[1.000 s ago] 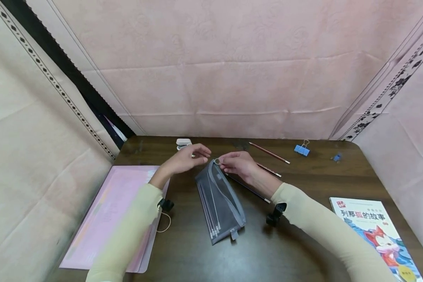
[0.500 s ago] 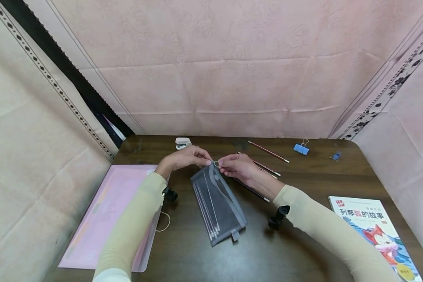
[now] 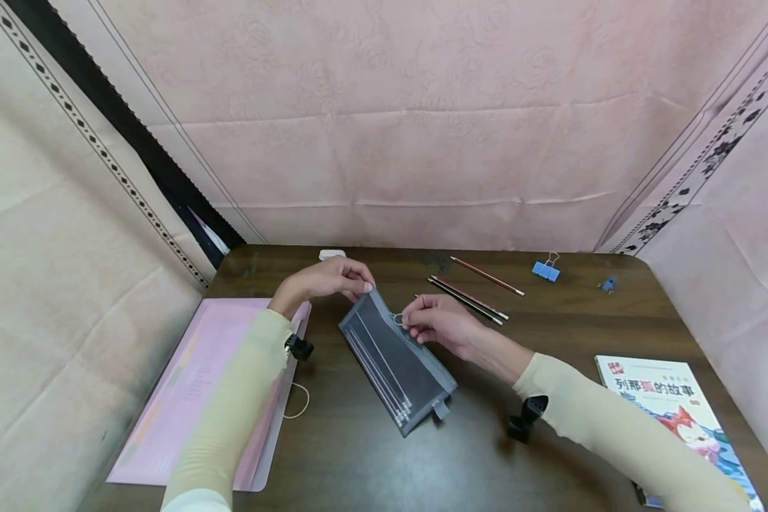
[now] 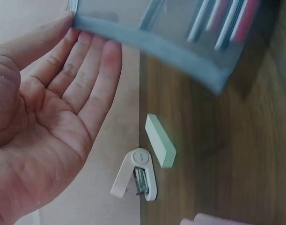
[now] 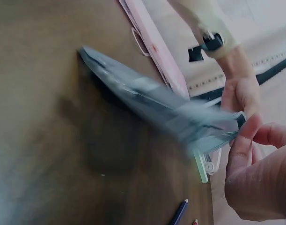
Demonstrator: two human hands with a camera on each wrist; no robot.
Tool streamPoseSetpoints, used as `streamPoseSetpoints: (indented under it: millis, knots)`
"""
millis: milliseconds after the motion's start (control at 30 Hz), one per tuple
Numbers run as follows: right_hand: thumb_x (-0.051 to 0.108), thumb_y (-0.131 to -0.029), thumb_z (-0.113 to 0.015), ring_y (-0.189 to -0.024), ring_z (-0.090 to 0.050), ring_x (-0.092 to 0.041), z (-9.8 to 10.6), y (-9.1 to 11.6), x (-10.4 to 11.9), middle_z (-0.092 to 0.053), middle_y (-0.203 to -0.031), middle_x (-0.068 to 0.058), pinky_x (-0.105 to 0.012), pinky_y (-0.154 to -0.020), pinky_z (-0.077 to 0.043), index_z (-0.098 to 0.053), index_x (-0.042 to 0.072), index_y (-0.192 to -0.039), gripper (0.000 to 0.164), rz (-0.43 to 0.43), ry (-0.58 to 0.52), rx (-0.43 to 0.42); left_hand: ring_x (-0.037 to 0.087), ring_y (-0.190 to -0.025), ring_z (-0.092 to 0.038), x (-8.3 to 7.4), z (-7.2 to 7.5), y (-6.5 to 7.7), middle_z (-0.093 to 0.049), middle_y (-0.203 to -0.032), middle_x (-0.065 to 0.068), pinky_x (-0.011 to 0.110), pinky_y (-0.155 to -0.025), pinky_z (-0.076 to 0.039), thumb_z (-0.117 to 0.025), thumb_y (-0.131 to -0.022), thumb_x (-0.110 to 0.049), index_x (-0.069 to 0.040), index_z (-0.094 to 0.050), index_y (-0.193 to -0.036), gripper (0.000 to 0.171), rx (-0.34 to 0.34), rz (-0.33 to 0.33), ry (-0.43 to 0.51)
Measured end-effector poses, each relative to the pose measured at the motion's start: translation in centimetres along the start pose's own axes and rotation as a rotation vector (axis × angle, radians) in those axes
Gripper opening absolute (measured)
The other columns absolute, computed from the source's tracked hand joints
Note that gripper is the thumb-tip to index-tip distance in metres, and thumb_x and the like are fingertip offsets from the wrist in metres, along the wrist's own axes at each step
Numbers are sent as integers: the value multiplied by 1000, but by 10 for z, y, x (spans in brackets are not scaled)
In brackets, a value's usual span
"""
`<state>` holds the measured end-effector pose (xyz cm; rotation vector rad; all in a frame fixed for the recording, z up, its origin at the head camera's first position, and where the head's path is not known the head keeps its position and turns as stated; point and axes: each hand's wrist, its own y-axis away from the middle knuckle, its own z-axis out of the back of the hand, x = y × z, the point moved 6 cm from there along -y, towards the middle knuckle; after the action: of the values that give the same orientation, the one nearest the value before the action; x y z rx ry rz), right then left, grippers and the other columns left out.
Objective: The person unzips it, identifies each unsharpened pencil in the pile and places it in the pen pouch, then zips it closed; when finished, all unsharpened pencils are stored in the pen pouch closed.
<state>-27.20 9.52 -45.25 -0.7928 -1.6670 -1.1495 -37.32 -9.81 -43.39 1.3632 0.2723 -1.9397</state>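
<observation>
A grey see-through zip pouch (image 3: 400, 373) hangs slantwise between the hands in the head view, with several pencils (image 4: 222, 23) inside it. At its upper corner, my left hand (image 3: 326, 279) pinches the edge between thumb and fingers. My right hand (image 3: 440, 323) pinches the ring (image 3: 397, 319) of the zip pull, a short way down the zipped edge from that corner. In the right wrist view the pouch is blurred, and the right fingers cover the pull.
Several loose pencils (image 3: 466, 300) lie beyond the right hand. Farther right are a blue binder clip (image 3: 545, 271) and a small blue item (image 3: 607, 285). A pink folder (image 3: 198, 384) lies left, a book (image 3: 685, 416) right. A stapler (image 4: 142, 176) and eraser (image 4: 160, 140) sit at the back.
The left hand, at first apart from the pouch, has taken its upper corner. The right hand has drawn the zip ring down and right along the edge, and the pouch has tilted.
</observation>
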Motion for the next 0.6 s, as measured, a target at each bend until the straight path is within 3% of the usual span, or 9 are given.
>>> streamPoseSetpoints:
  millis: [267,467,600]
  knots:
    - [8,-86,-63,-58,-49,-13,-1,31,-9,-63,-76,-6,-21,-47,-40,-60,0,-97,15,2,108,13,26,-86,-69,3,5,2,-67,-97,12,49,-88,-57,-65,-91,-21,-11,-67,-104,16,12,33,-48]
    - [8,-87,-63,-57,-48,-13,2,48,-13,-65,-79,-8,-20,-46,-38,-58,0,-98,14,11,105,42,26,-87,-71,5,14,0,-69,-99,11,51,-90,-55,-65,-92,-21,-11,-66,-104,15,-26,66,-81]
    - [10,-89,-63,-58,-48,-14,5,58,-19,-65,-81,-8,-21,-47,-40,-57,1,-99,15,-1,120,82,25,-88,-72,8,23,2,-66,-108,8,46,-89,-57,-65,-92,-23,-13,-65,-104,16,-60,98,-124]
